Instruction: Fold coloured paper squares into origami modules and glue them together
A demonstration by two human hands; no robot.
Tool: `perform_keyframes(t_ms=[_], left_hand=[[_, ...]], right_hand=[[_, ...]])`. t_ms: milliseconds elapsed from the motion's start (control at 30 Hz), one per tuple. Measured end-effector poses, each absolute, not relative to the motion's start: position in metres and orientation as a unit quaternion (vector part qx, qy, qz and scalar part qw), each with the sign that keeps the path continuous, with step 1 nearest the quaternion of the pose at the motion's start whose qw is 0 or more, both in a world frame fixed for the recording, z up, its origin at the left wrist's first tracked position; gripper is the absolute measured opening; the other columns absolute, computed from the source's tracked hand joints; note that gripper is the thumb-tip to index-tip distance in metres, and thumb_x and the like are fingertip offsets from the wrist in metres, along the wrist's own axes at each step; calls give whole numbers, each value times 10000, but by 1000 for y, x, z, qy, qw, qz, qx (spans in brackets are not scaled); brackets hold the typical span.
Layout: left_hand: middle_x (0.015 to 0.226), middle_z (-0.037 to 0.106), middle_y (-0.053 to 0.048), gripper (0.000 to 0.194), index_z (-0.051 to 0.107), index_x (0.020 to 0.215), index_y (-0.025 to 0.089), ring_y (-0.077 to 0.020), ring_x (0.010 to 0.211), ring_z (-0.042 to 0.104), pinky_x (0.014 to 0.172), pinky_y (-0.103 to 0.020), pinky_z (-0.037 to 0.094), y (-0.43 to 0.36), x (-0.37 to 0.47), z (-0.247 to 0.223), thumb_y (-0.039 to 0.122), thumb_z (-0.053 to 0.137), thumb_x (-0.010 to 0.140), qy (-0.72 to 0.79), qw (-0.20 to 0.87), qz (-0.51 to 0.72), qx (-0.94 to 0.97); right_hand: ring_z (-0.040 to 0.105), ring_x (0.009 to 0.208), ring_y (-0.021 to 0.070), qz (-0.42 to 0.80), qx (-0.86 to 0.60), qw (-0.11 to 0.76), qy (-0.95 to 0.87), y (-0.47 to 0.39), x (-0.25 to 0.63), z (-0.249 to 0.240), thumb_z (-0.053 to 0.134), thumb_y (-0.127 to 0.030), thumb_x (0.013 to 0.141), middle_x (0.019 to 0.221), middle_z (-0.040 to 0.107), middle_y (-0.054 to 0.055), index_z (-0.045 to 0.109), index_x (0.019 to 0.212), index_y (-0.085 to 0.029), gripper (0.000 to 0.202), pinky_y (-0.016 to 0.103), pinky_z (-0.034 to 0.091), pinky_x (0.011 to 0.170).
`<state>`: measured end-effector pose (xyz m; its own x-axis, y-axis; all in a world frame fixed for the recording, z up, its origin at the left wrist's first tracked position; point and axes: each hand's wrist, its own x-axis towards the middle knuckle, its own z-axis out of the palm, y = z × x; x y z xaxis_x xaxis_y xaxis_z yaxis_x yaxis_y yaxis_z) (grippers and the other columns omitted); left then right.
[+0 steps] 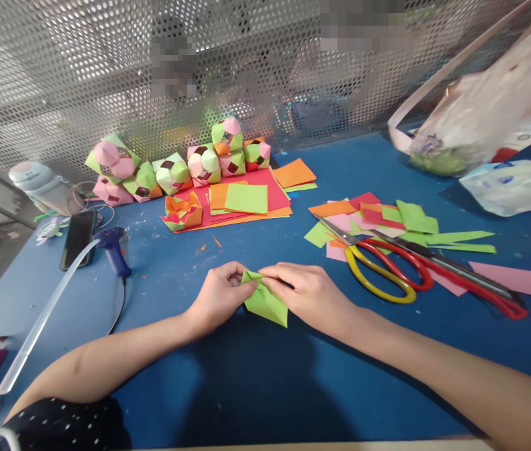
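Observation:
A partly folded green paper piece lies on the blue table near its front middle. My left hand pinches the paper's upper left corner. My right hand presses on its upper right part with the fingers curled over it. Both hands touch the paper and meet at its top point.
Scissors with yellow handles and a red-handled pair lie right of my hands among paper scraps. Stacked coloured sheets and folded paper balls sit behind. A blue glue gun and phone lie left. Plastic bags stand far right.

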<state>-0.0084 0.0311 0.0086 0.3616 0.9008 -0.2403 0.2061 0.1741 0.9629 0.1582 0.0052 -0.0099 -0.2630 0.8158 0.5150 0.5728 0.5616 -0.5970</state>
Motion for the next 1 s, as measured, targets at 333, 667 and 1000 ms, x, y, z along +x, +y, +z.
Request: perform_keyframes(t_ms=[333, 667, 1000], left_hand=[[573, 507, 53, 137, 576, 722, 143, -61, 510, 435, 477, -177, 317, 31, -10, 5, 272, 618, 703, 470, 580, 292, 598], [568, 454, 60, 32, 562, 687, 134, -53, 521, 383, 483, -166, 300, 32, -11, 0, 160, 547, 698, 468, 535, 273, 648], [616, 508, 31, 106, 616, 663, 137, -77, 584, 431, 551, -183, 342, 29, -12, 3, 181, 547, 730, 445, 435, 258, 739]], right_hand=[[563, 552, 100, 224, -482, 382, -756, 7, 161, -4, 565, -163, 824, 640, 646, -19, 627, 718, -185, 125, 219, 407, 541], [596, 786, 172, 160, -442, 385, -794, 3, 157, -3, 503, -204, 875, 856, 641, 70, 615, 934, -155, 135, 301, 460, 712], [549, 667, 124, 197, -425, 412, -781, 7, 158, -2, 546, -132, 842, 711, 581, 14, 599, 751, -172, 113, 259, 433, 622]])
